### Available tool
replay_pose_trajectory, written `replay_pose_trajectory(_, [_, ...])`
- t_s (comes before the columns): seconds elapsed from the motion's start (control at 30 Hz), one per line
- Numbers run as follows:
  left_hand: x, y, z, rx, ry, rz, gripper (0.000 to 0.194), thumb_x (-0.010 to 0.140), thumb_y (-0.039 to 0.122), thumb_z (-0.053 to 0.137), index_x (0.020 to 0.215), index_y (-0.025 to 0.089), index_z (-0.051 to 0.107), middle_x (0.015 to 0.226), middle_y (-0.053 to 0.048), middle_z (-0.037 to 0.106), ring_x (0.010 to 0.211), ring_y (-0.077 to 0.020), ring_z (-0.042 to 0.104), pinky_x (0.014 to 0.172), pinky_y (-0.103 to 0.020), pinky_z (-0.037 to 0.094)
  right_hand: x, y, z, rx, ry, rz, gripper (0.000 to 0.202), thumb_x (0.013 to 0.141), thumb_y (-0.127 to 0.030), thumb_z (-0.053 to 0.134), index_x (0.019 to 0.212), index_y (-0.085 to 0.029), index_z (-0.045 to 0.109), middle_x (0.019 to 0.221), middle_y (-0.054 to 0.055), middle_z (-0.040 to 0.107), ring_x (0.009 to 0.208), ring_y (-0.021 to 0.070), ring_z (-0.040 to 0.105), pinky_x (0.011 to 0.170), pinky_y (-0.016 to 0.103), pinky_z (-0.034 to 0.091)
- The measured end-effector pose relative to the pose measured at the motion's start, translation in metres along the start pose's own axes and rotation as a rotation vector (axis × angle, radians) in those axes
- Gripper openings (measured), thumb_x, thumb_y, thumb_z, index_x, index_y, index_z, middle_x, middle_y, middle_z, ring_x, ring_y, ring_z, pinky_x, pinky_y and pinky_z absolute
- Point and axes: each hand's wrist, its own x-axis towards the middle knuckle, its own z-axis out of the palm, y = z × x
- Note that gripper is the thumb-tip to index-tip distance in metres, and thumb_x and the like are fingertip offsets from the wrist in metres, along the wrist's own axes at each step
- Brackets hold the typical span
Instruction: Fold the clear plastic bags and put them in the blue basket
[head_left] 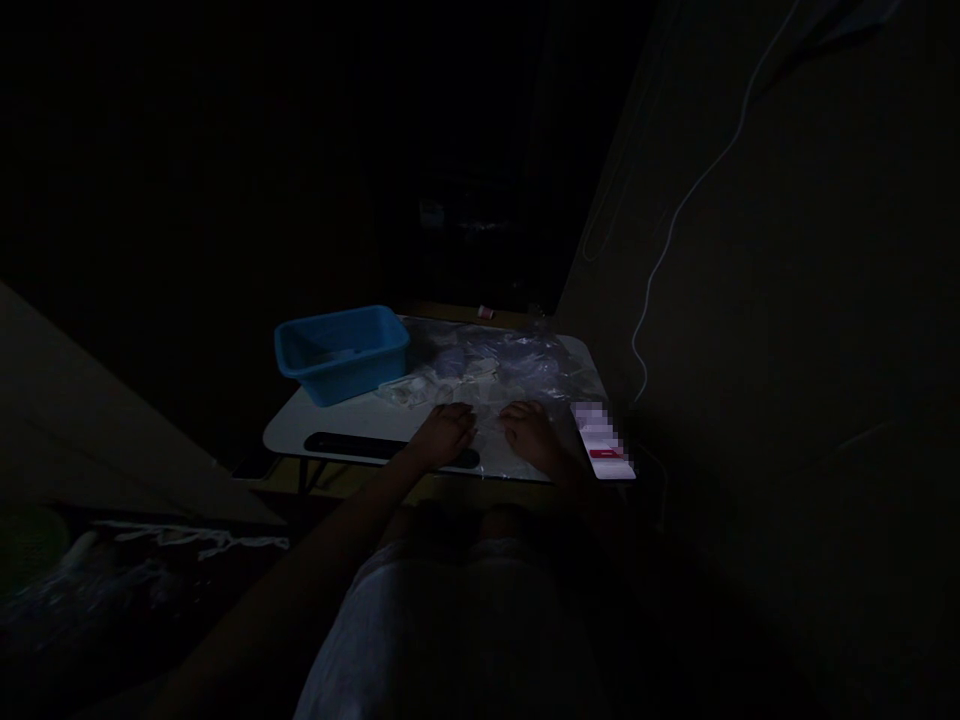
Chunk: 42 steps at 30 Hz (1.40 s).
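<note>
The scene is very dark. My left hand [448, 432] is over the front of a small white table [289, 425], fingers curled together at the edge of a piece of clear plastic [487, 425]. Facing it, my right hand [529, 432] has its fingers bent down on the plastic's other side. The plastic lies between both hands, and faint glints show it reaching the table's front edge. Beyond the hands is a crumpled heap of clear plastic bags [525, 355]. Left of the heap lies a pale, flat packet [405, 390], its contents too dim to make out.
A blue basin [349, 355] stands at the table's back left. A black slot [352, 447] runs along the front edge. At the right edge leans a lit phone [604, 440]. A small pinkish cap-like item [486, 312] sits behind; a white cable [675, 215] hangs at right.
</note>
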Motion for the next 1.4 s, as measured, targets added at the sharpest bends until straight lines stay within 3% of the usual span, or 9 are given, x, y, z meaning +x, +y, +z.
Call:
replay_pose_trajectory(0.33, [-0.002, -0.004, -0.003, -0.096, 0.078, -0.007, 0.034, 0.086, 0.025, 0.035, 0.11, 0.011, 0.052, 0.118, -0.013, 0.053, 0.109, -0.0193, 0.047, 0.094, -0.034, 0.037, 0.003, 0.001, 0.023, 0.144, 0.052, 0.003, 0.038, 0.071, -0.003, 0.043, 0.1, -0.019, 0.063, 0.109, 0.006, 0.061, 0.101, 0.0153, 0.054, 0.09, 0.031, 0.04])
replay_pose_trajectory(0.77, [-0.004, -0.015, -0.005, -0.051, 0.017, -0.071, 0.034, 0.087, 0.027, 0.032, 0.112, 0.014, 0.051, 0.122, -0.012, 0.05, 0.113, -0.0194, 0.045, 0.094, -0.039, 0.034, -0.002, 0.0, 0.019, 0.176, 0.043, -0.027, 0.044, 0.068, 0.001, 0.042, 0.099, -0.023, 0.064, 0.108, 0.003, 0.062, 0.102, 0.0149, 0.055, 0.091, 0.035, 0.04])
replay_pose_trajectory(0.97, [0.003, 0.004, -0.003, -0.075, 0.032, 0.01, 0.038, 0.087, 0.025, 0.031, 0.118, 0.01, 0.046, 0.125, -0.013, 0.047, 0.116, -0.0184, 0.042, 0.097, -0.033, 0.032, -0.002, -0.002, 0.018, 0.161, 0.023, -0.017, 0.042, 0.068, 0.001, 0.043, 0.098, -0.02, 0.064, 0.109, 0.005, 0.062, 0.101, 0.0152, 0.055, 0.09, 0.033, 0.04])
replay_pose_trajectory(1.13, [-0.001, 0.022, 0.008, -0.031, -0.078, -0.043, 0.045, 0.088, 0.034, 0.029, 0.127, 0.011, 0.035, 0.135, -0.015, 0.034, 0.126, -0.0251, 0.028, 0.099, -0.045, 0.025, -0.004, -0.001, 0.017, 0.131, 0.06, 0.012, 0.041, 0.069, -0.001, 0.042, 0.1, -0.018, 0.063, 0.108, 0.007, 0.062, 0.101, 0.0156, 0.055, 0.091, 0.034, 0.039])
replay_pose_trajectory(1.27, [-0.003, 0.023, 0.009, 0.012, -0.132, -0.061, 0.047, 0.089, 0.035, 0.027, 0.129, 0.011, 0.032, 0.137, -0.015, 0.03, 0.127, -0.0259, 0.024, 0.1, -0.047, 0.022, -0.003, 0.004, 0.019, 0.063, 0.095, 0.104, 0.037, 0.071, -0.002, 0.041, 0.098, -0.016, 0.063, 0.107, 0.008, 0.062, 0.1, 0.0164, 0.055, 0.094, 0.035, 0.036])
replay_pose_trajectory(1.4, [-0.004, 0.021, 0.006, 0.039, -0.143, -0.053, 0.049, 0.089, 0.036, 0.025, 0.131, 0.011, 0.03, 0.138, -0.014, 0.028, 0.127, -0.0251, 0.023, 0.101, -0.046, 0.02, 0.004, 0.011, 0.019, 0.029, 0.044, 0.128, 0.034, 0.073, -0.004, 0.041, 0.096, -0.014, 0.063, 0.109, 0.009, 0.061, 0.102, 0.0168, 0.055, 0.096, 0.035, 0.034])
